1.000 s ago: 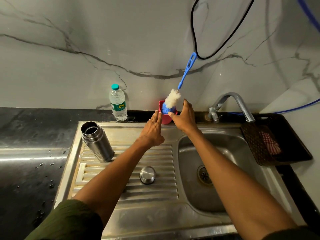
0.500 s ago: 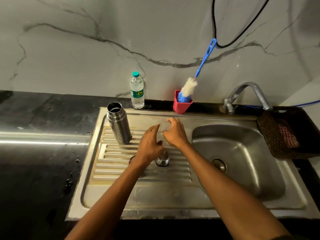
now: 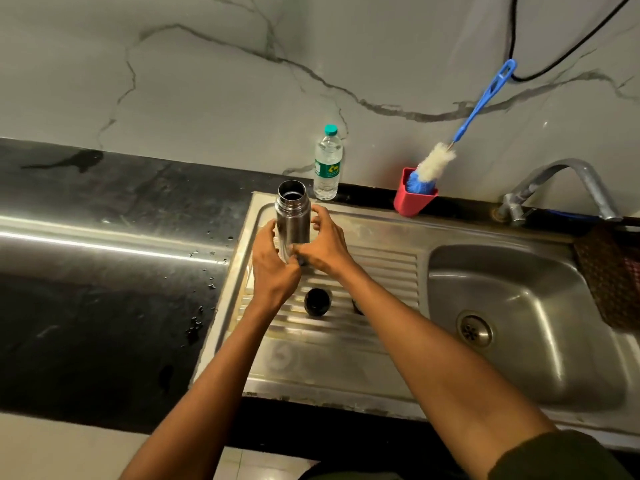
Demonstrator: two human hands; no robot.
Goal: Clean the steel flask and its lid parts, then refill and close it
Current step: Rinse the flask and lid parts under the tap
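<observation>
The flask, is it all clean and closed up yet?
Not yet. The brush is parked in its red cup. Both hands, left and right, grip the open flask. A dark lid part lies on the drainboard. Refilling and closing remain.

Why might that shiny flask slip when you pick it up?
The steel flask looks smooth, and drops lie on the counter, so it may be slippery. It is tall, narrow and open-topped, so probably tippy. Both hands hold it.
</observation>
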